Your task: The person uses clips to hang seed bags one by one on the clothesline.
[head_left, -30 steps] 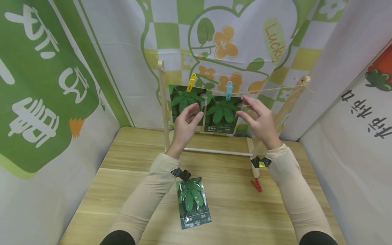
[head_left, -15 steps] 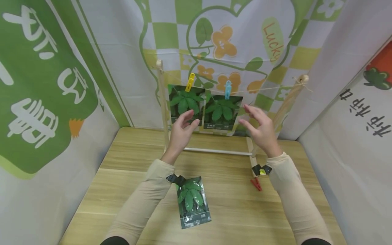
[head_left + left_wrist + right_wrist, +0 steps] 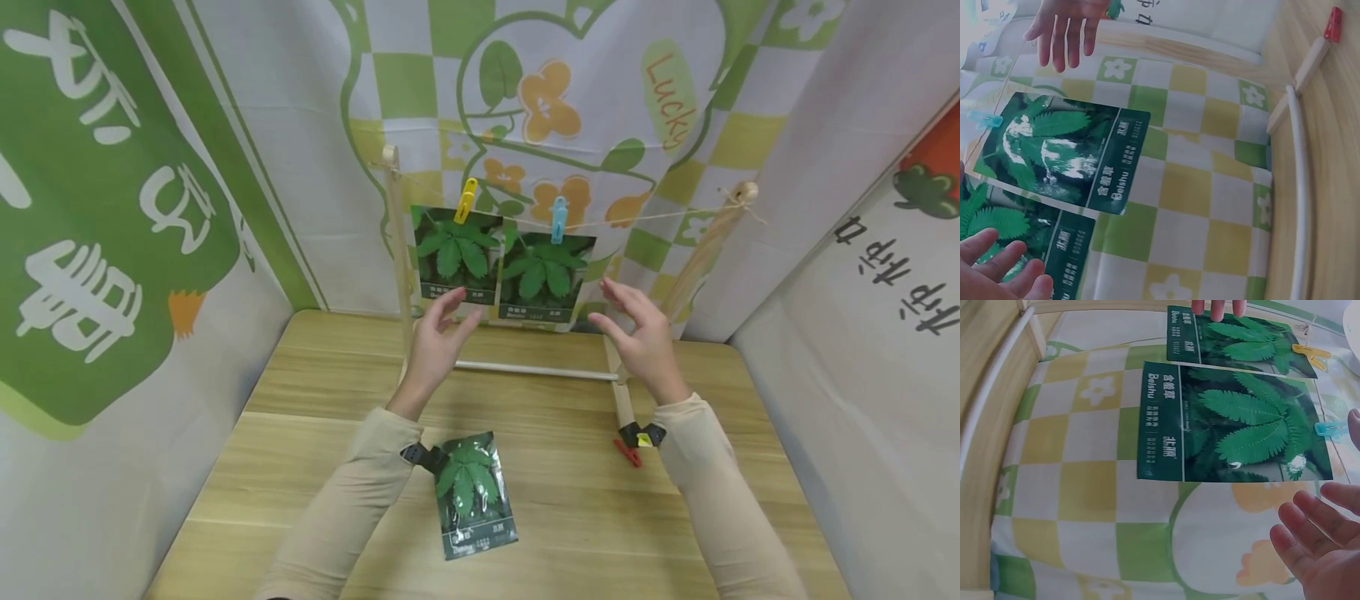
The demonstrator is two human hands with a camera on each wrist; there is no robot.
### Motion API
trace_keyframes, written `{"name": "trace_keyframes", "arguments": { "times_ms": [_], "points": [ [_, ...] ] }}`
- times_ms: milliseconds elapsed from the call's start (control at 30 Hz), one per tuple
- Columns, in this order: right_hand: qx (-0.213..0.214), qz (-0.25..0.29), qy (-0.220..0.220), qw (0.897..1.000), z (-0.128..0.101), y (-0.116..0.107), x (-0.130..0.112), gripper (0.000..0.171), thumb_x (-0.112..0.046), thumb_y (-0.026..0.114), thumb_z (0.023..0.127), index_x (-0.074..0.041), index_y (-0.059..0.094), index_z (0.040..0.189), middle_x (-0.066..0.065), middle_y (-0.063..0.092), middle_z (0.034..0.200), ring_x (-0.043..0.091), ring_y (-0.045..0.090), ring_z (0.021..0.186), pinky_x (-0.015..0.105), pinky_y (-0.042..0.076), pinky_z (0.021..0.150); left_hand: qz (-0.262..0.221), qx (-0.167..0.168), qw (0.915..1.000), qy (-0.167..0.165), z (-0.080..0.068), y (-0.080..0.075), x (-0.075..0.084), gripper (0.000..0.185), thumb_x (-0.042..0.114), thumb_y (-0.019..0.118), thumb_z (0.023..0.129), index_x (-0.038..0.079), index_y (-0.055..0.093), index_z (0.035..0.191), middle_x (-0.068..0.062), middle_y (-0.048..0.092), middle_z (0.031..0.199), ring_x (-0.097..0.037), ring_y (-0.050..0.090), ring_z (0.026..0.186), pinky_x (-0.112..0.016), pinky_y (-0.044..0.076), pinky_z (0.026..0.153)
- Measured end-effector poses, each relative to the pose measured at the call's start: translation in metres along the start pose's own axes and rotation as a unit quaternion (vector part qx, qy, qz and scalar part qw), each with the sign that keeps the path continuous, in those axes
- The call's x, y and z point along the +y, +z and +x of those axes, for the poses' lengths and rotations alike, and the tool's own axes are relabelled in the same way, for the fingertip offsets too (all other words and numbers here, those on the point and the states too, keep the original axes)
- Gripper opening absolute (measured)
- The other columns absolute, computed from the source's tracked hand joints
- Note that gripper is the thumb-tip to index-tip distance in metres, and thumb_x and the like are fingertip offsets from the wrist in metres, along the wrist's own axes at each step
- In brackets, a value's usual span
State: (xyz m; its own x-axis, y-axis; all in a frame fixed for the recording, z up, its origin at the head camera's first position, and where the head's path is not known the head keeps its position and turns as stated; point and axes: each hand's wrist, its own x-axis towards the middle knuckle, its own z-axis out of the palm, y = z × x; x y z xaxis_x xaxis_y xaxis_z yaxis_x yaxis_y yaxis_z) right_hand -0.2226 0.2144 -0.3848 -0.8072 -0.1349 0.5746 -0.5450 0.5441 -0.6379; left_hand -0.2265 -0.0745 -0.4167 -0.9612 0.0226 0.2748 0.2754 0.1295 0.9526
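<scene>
Two green leaf-printed seed packets hang side by side from a string. A yellow clothespin clips the left packet, and a light blue clothespin clips the right packet. My left hand, fingers relaxed and holding nothing, is in front of the left packet's lower edge. To the right of the other packet, my right hand is held in the air with nothing in it. A third packet lies on the table near my left forearm.
A wooden frame with a left post and a right post carries the string. A white rod joins its base. On the table, a red clothespin lies beside the right foot. A patterned cloth hangs behind.
Both hands have drawn down and back from the hanging packets, uncovering more of the left one. Packets and clothespins stay in place.
</scene>
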Motion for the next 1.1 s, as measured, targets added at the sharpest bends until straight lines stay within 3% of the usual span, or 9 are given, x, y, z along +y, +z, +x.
{"name": "trace_keyframes", "arguments": {
  "times_ms": [67, 267, 500, 633, 767, 967, 1100],
  "points": [
    [-0.001, 0.000, 0.003, 1.000, -0.003, 0.000, 0.002, 0.052, -0.002, 0.073, 0.084, 0.002, 0.056, 0.133, 0.021, 0.061, 0.129, 0.035, 0.060, 0.115, 0.009, 0.041, 0.099, 0.001, 0.000, 1.0000, -0.005, -0.001, 0.000, -0.002, 0.056, 0.025, 0.065, 0.094, 0.001, 0.045, 0.141, -0.018, 0.049, 0.144, -0.031, 0.044, 0.136, -0.047, 0.034, 0.115],
    [0.002, 0.000, 0.018, 1.000, -0.012, 0.002, 0.009, 0.051, -0.001, 0.073, 0.083, 0.004, 0.056, 0.131, 0.023, 0.061, 0.128, 0.035, 0.060, 0.114, 0.017, 0.046, 0.099, 0.011, -0.002, 0.9997, -0.021, -0.006, -0.001, -0.010, 0.057, 0.024, 0.066, 0.093, 0.001, 0.045, 0.141, -0.019, 0.048, 0.144, -0.032, 0.043, 0.136, -0.047, 0.034, 0.116],
    [0.006, 0.007, 0.033, 0.999, -0.025, 0.003, 0.018, 0.050, 0.001, 0.073, 0.082, 0.006, 0.057, 0.129, 0.025, 0.061, 0.125, 0.038, 0.060, 0.111, 0.004, 0.040, 0.093, 0.027, -0.008, 0.9989, -0.039, -0.014, -0.003, -0.019, 0.061, 0.029, 0.067, 0.092, 0.004, 0.043, 0.143, -0.017, 0.047, 0.147, -0.032, 0.042, 0.137, -0.050, 0.033, 0.115],
    [-0.005, 0.005, 0.058, 0.998, -0.034, 0.006, 0.024, 0.049, -0.004, 0.071, 0.086, 0.004, 0.056, 0.132, 0.023, 0.061, 0.126, 0.037, 0.059, 0.113, 0.024, 0.048, 0.098, 0.036, -0.007, 0.9982, -0.048, -0.018, -0.003, -0.026, 0.062, 0.030, 0.067, 0.092, 0.007, 0.043, 0.144, -0.015, 0.046, 0.148, -0.032, 0.042, 0.138, -0.051, 0.034, 0.115],
    [-0.020, 0.002, 0.078, 0.997, -0.042, 0.010, 0.033, 0.050, -0.009, 0.070, 0.089, 0.003, 0.054, 0.134, 0.022, 0.060, 0.129, 0.036, 0.058, 0.116, 0.044, 0.048, 0.098, 0.039, -0.008, 0.9978, -0.052, -0.021, -0.004, -0.035, 0.063, 0.031, 0.068, 0.092, 0.006, 0.042, 0.144, -0.016, 0.046, 0.148, -0.032, 0.041, 0.138, -0.051, 0.034, 0.114],
    [-0.017, 0.000, 0.088, 0.996, -0.055, 0.013, 0.044, 0.050, -0.007, 0.071, 0.088, 0.004, 0.055, 0.133, 0.024, 0.062, 0.125, 0.039, 0.059, 0.113, 0.044, 0.049, 0.095, 0.037, -0.015, 0.9970, -0.066, -0.027, -0.004, -0.050, 0.063, 0.033, 0.067, 0.092, 0.008, 0.042, 0.144, -0.016, 0.045, 0.149, -0.034, 0.040, 0.139, -0.052, 0.034, 0.114],
    [-0.021, 0.003, 0.108, 0.994, -0.062, 0.013, 0.047, 0.050, -0.009, 0.071, 0.088, 0.004, 0.054, 0.133, 0.024, 0.061, 0.125, 0.038, 0.060, 0.111, 0.040, 0.054, 0.091, 0.032, 0.000, 0.9967, -0.074, -0.030, -0.004, -0.058, 0.060, 0.032, 0.067, 0.092, 0.007, 0.045, 0.142, -0.016, 0.048, 0.146, -0.034, 0.042, 0.137, -0.051, 0.036, 0.112]
  ]
}}
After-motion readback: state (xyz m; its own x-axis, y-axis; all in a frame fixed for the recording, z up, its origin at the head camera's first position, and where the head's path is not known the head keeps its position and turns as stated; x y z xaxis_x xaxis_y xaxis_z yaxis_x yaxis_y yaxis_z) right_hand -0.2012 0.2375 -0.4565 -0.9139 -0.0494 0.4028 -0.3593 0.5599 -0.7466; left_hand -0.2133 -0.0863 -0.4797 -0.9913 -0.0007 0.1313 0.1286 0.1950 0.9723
